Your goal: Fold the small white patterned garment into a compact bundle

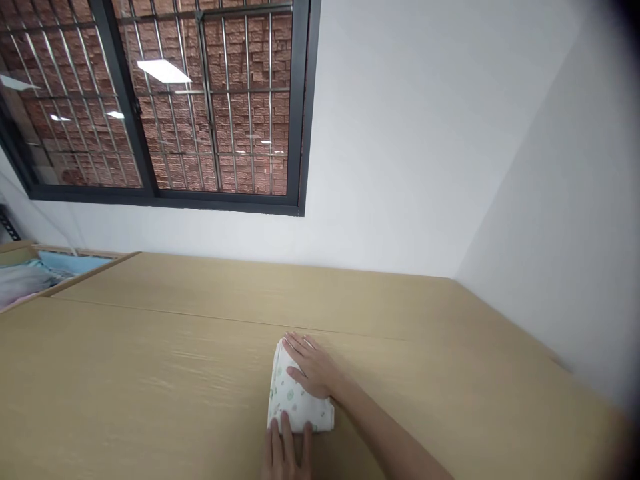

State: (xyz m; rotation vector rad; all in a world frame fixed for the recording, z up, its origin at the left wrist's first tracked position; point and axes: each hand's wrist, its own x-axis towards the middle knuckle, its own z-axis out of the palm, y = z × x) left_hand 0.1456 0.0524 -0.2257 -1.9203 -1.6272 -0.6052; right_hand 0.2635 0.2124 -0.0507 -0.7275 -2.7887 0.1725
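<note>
At the far left edge I am seeing a shallow wooden bin (75, 261) holding pale and light-blue fabrics (35, 275); above it a dark-framed window (165, 107) is showing metal bars and a brick wall beyond, with ceiling lights reflecting in the glass. Below the window the light wooden tabletop (150, 373) is spreading across the view; a thin seam (200, 312) is running across it from left to right.

Moving toward the middle, my left hand (287, 452) is coming in from the bottom edge of the picture; its fingers are lying flat and uncurled, their tips resting on the near edge of the folded cloth (290, 400); it is pressing, not gripping. The cloth, white with a small green print, is lying on the tabletop a little in front of me, near the lower centre, folded into a compact, narrow packet.

Just right of that, my right hand (313, 370) is lying palm-down on the far half of the cloth, fingers spread and stretched out flat, nothing clasped in it; the forearm is running off to the lower right.

Further right, the white back wall (410, 133) is meeting a side wall (575, 233) at a corner where the tabletop is ending.
</note>
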